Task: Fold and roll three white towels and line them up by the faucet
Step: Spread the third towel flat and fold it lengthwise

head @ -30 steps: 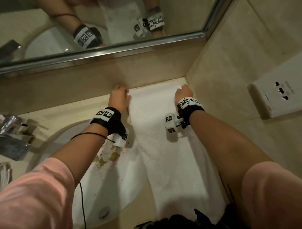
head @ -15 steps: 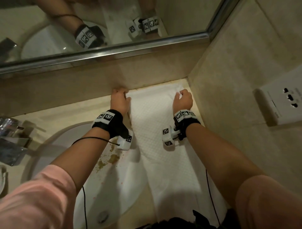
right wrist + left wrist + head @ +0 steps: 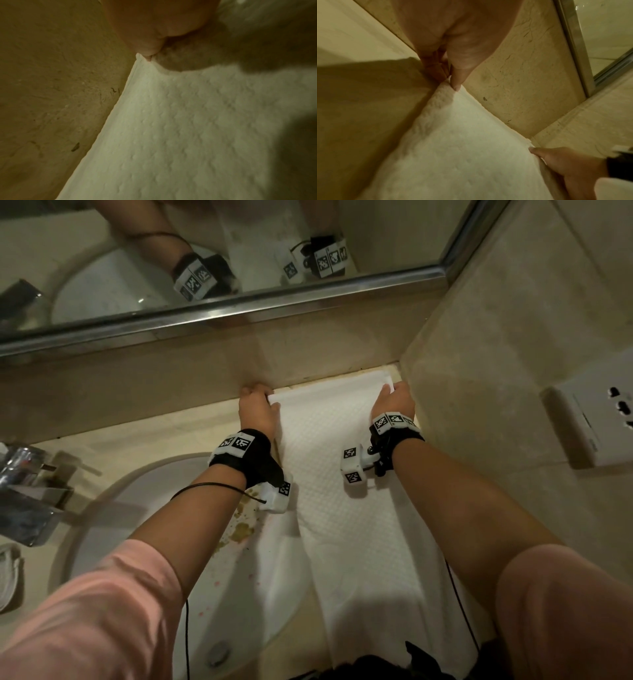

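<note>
step: starting roll, 1st towel (image 3: 342,508) | left hand (image 3: 257,412), right hand (image 3: 394,402) both pinching far corners, 12 o'clock | next: curling edge toward 6, evenly

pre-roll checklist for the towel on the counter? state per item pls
1. Left hand pinches the far left corner of the white towel: ok, thumb on top in the left wrist view.
2. Right hand pinches the far right corner: ok.
3. Far edge lifted off the counter, ready to turn over: ok.
4. Towel lies flat as a long strip: cannot tell, its near end is hidden.
5. Towel clear of the soiled sink: not ok, its left side lies over the rim.
6. Room by the faucet for the rolls: cannot tell, mostly out of frame.
</note>
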A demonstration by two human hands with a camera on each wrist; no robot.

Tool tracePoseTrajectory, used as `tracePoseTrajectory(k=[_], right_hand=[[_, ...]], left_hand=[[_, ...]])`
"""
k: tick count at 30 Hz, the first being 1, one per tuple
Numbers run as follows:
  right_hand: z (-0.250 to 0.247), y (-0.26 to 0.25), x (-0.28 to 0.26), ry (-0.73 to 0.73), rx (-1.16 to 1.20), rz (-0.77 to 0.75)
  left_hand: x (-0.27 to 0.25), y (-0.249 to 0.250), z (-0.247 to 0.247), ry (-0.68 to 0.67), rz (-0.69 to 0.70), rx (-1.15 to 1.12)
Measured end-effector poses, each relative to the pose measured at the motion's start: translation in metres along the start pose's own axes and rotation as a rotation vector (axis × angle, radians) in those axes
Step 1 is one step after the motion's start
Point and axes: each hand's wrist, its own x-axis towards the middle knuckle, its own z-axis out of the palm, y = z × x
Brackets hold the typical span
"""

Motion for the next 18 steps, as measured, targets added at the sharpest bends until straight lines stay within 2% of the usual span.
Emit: tracePoseTrajectory(k=[5, 18], right_hand=[[0.0000, -0.0035, 0.0053, 0.006, -0.016, 0.091], [-0.0009, 0.0014, 0.0106, 0.039, 0.036, 0.098]], left_hand=[[-0.0010, 0.0002, 0.0007, 0.024, 0.012, -0.011], [-0.0065, 0.0005, -0.0023, 0.044, 0.028, -0.040]])
